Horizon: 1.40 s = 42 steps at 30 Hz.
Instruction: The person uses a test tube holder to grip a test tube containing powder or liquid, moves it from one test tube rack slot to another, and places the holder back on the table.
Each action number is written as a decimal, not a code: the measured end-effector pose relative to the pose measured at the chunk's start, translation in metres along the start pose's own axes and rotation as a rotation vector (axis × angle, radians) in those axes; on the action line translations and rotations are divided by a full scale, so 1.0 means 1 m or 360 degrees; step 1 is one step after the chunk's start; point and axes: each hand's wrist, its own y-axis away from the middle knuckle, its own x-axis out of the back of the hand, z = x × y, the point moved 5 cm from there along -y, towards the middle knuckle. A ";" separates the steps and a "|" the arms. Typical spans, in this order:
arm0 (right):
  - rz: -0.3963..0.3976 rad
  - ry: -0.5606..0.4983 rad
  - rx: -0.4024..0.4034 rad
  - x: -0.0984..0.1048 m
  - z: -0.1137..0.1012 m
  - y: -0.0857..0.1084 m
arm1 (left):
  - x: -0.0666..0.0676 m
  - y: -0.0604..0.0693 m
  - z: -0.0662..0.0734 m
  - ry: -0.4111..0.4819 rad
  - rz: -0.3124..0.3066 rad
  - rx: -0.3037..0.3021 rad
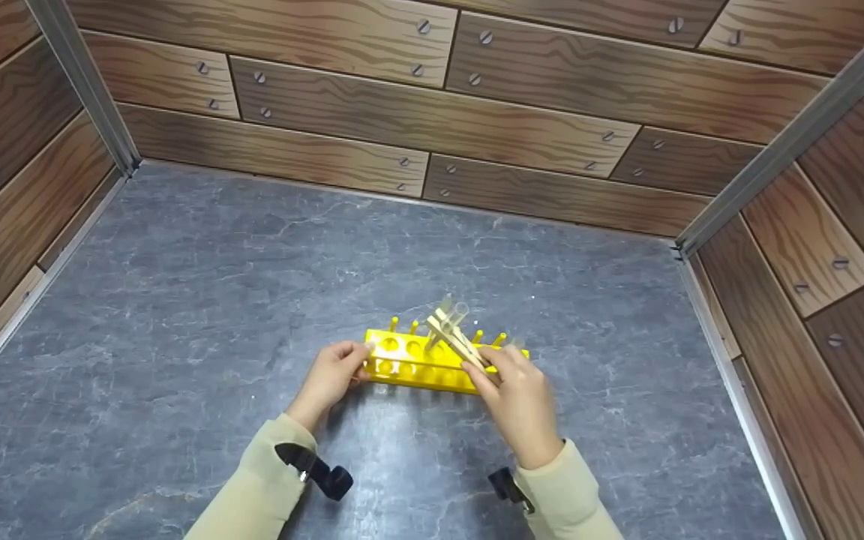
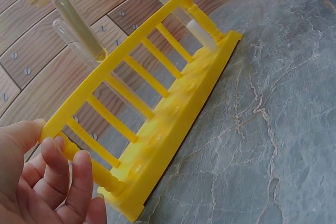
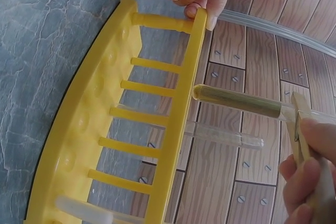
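Observation:
A yellow test tube rack (image 1: pixel 424 382) stands on the floor surface. My left hand (image 1: pixel 331 375) pinches the left end of its top bar between thumb and fingers. My right hand (image 1: pixel 522 397) grips a wooden test tube clamp (image 3: pixel 298 129), whose jaws hold a glass test tube (image 3: pixel 236 100) of yellowish liquid. The rounded bottom of that tube is just above the rack's top bar. Near it, an empty clear tube (image 3: pixel 226 135) stands in the rack. Another tube with white contents (image 2: pixel 199 34) stands near the rack's right end.
Grey marble-patterned flooring (image 1: pixel 252 262) surrounds the rack. Wood-patterned panels (image 1: pixel 342 105) wall the back and both sides, with metal strips (image 1: pixel 799 127) at the corners. Several yellow pegs (image 1: pixel 394 324) rise along the rack's back.

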 end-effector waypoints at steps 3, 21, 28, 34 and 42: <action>0.0006 -0.0004 -0.0001 0.000 -0.001 0.000 | 0.000 0.000 0.000 -0.0010 -0.0002 0.0003; -0.0018 -0.0052 -0.0022 -0.005 -0.002 -0.001 | 0.001 0.001 0.000 0.0009 -0.0005 -0.0013; -0.0006 -0.0036 0.0028 -0.007 -0.003 0.000 | 0.001 0.001 -0.001 -0.0028 -0.0008 0.0009; -0.0035 0.0018 0.0030 -0.010 -0.003 0.001 | 0.001 0.001 -0.001 -0.0038 -0.0013 0.0027; -0.0058 0.0036 0.0031 -0.010 -0.003 -0.001 | 0.001 0.000 -0.002 -0.0031 -0.0010 0.0032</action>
